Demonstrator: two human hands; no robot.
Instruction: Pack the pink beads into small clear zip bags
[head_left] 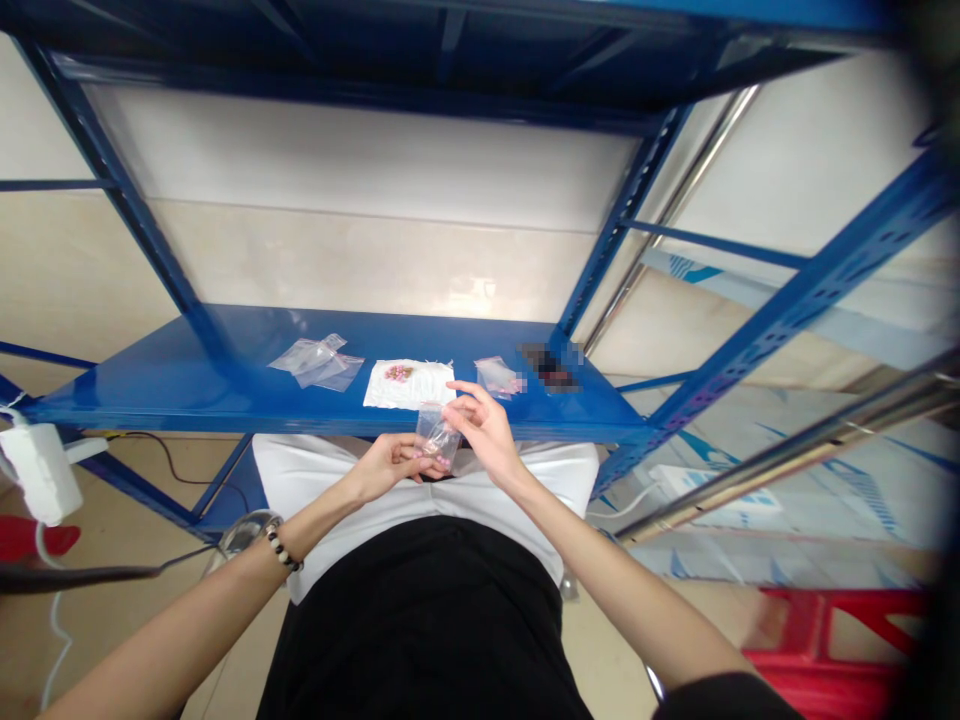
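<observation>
A small clear zip bag is held between my two hands just in front of the shelf's edge. My left hand grips its lower part, with a few small pink pieces showing at the bottom. At the upper right corner, the thumb and fingers of my right hand pinch the bag, while the index finger reaches out above it. Beyond the bag lies a white cloth on the blue shelf. A little heap of pink pieces rests on this cloth.
Several flat clear bags lie on the blue shelf at left. Right of the cloth is another clear bag, beside a blurred dark object. Blue uprights flank the shelf; a white plug adapter hangs at far left.
</observation>
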